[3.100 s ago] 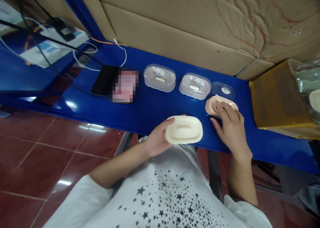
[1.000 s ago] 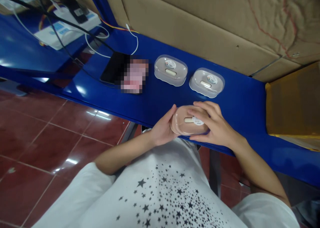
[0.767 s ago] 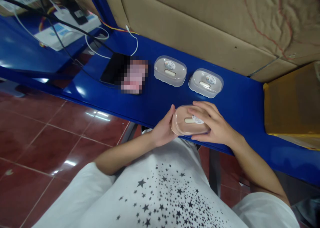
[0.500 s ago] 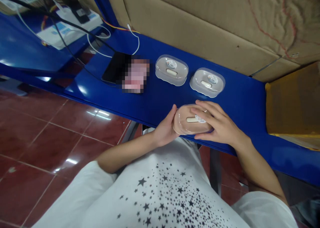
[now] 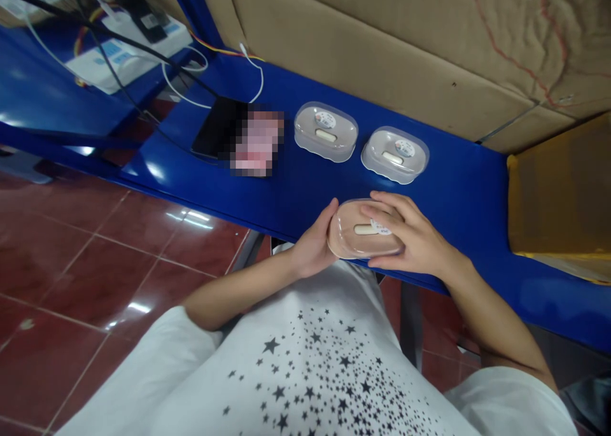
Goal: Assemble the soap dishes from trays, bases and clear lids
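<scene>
Between my hands, at the near edge of the blue shelf, is a pinkish oval plastic box (image 5: 348, 235) with a clear lid, a cream slot-shaped piece in its middle and a round white sticker. My left hand (image 5: 315, 248) grips its left end, thumb up along the side and the other fingers hidden beneath. Over the right end, my right hand (image 5: 415, 239) is closed round the box, with fingers across the lid and sticker. Two similar pale grey boxes stand farther back, a left one (image 5: 329, 146) and a right one (image 5: 391, 172), each with a sticker on its lid.
A black device (image 5: 222, 127) with a blurred pink screen lies left on the blue shelf (image 5: 305, 200). Beyond it are white cables and a power strip (image 5: 128, 57). Cardboard (image 5: 382, 54) lines the back, and a taped carton (image 5: 558, 194) stands at the right.
The view has shifted very slightly. Both hands keep their hold on the pinkish box, which has barely moved; the grey boxes stay in place.
</scene>
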The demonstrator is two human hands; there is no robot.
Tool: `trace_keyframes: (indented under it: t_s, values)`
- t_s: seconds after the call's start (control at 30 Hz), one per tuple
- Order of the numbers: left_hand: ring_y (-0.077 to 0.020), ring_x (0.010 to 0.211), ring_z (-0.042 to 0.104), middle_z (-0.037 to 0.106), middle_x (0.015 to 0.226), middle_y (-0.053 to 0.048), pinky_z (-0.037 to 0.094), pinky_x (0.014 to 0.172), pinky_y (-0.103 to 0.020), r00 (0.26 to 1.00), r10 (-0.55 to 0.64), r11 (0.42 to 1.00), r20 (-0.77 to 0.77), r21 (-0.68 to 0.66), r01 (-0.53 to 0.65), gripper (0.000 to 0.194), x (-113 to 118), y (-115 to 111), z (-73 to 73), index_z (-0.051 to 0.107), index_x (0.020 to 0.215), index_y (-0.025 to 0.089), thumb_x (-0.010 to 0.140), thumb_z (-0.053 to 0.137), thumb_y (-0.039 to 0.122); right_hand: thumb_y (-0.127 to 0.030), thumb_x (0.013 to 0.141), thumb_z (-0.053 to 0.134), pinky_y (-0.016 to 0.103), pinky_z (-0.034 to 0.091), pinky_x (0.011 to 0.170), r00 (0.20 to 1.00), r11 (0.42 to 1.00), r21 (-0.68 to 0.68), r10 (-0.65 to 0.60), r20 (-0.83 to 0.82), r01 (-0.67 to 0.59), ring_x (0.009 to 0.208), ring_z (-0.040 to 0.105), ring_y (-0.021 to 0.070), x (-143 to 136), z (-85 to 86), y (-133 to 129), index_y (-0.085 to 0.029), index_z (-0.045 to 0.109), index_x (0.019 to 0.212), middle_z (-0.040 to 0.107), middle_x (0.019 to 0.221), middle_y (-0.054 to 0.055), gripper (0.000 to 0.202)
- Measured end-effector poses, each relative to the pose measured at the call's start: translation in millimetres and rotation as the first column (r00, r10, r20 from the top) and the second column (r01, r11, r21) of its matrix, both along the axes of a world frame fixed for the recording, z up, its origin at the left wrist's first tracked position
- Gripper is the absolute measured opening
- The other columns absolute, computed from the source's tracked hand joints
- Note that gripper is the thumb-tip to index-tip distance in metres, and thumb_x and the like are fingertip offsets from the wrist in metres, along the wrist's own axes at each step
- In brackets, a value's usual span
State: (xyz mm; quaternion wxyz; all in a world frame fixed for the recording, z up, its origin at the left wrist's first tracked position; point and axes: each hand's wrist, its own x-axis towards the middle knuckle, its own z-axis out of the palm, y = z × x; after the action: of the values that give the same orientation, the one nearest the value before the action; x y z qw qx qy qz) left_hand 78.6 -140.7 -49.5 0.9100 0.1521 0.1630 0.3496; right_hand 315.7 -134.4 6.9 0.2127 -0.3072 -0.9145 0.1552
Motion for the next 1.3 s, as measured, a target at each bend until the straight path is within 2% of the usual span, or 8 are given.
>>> trace_keyframes:
  t_s: [0.33,0.6,0.73,0.8,0.9,1.0,1.13,1.3]
  values:
    - [-0.0252,0.124,0.074,0.082,0.129,-0.009,0.049,0.114,-0.04,1.0,-0.027,0.999,0.007,0.032,0.027,0.058,-2.3,0.3,6.7,0.078,0.133,0.02,0.112,0.042,0.061,-0.057,0.087,0.087,0.064,0.045,0.128,1.0,0.975,-0.221,-0.019,0.013,0.021,0.162,0.039,0.0402,6.3,6.4,-1.2,-0.039,0.028,0.174,0.033,0.177,0.013,0.107]
    - [-0.0261,0.136,0.068,0.074,0.146,-0.007,0.049,0.116,-0.042,1.0,0.016,1.0,-0.009,0.014,-0.016,0.049,-5.0,-1.4,8.3,0.072,0.143,0.025,0.111,0.049,0.056,-0.057,0.088,0.087,0.06,0.048,0.126,0.999,0.981,-0.192,-0.035,0.016,0.037,0.158,0.044,0.0391,2.1,10.8,-6.2,-0.038,0.031,0.173,0.041,0.172,0.013,0.104]
    - [-0.0274,0.132,0.07,0.07,0.152,-0.007,0.057,0.106,-0.046,1.0,0.015,1.0,0.003,0.013,-0.015,0.05,-12.2,0.3,10.0,0.059,0.156,0.035,0.111,0.048,0.054,-0.058,0.085,0.089,0.059,0.048,0.125,0.983,0.98,-0.087,-0.183,-0.013,0.181,0.155,0.049,0.0389,31.4,18.8,-6.4,-0.038,0.039,0.169,0.048,0.169,0.012,0.1]
    - [-0.0292,0.127,0.071,0.071,0.149,-0.012,0.06,0.1,-0.047,1.0,-0.029,0.999,0.005,0.027,0.029,0.052,-15.3,2.2,9.5,0.058,0.157,0.031,0.112,0.046,0.054,-0.062,0.08,0.091,0.059,0.046,0.125,0.934,0.934,0.028,-0.355,-0.047,0.357,0.152,0.053,0.0388,65.1,19.1,-2.4,-0.037,0.042,0.166,0.053,0.164,0.013,0.102]
    - [-0.0281,0.123,0.071,0.069,0.148,-0.016,0.061,0.096,-0.043,0.998,-0.064,0.996,0.0,0.058,0.064,0.047,-16.4,3.9,7.7,0.067,0.146,0.022,0.111,0.046,0.045,-0.074,0.074,0.089,0.055,0.047,0.123,0.775,0.76,0.154,-0.628,-0.071,0.631,0.145,0.058,0.038,124.0,9.8,11.9,-0.029,0.047,0.164,0.058,0.158,0.017,0.109]
    - [-0.0271,0.119,0.07,0.07,0.145,-0.016,0.06,0.093,-0.04,0.997,-0.078,0.993,-0.009,0.083,0.079,0.041,-15.6,3.5,6.8,0.073,0.136,0.019,0.109,0.049,0.04,-0.083,0.071,0.082,0.052,0.047,0.12,0.635,0.63,0.155,-0.772,0.025,0.76,0.141,0.06,0.0389,166.7,-5.2,29.7,-0.022,0.054,0.158,0.061,0.154,0.023,0.11]
    - [-0.0261,0.115,0.069,0.072,0.14,-0.015,0.059,0.091,-0.038,0.997,-0.076,0.994,-0.029,0.08,0.079,0.036,-16.3,2.0,8.2,0.076,0.127,0.019,0.107,0.052,0.038,-0.083,0.077,0.075,0.053,0.044,0.121,0.608,0.627,0.1,-0.776,0.164,0.773,0.145,0.057,0.0414,183.0,-14.6,38.6,-0.023,0.052,0.16,0.058,0.157,0.026,0.105]
    - [-0.0248,0.11,0.07,0.075,0.131,-0.014,0.057,0.088,-0.036,0.995,-0.091,0.994,-0.036,0.062,0.093,0.031,-17.0,2.2,8.8,0.078,0.12,0.019,0.104,0.057,0.035,-0.088,0.082,0.067,0.069,0.022,0.13,0.563,0.62,0.231,-0.781,0.269,0.75,0.163,0.034,0.0457,157.0,5.3,33.8,-0.023,0.031,0.172,0.039,0.174,0.026,0.117]
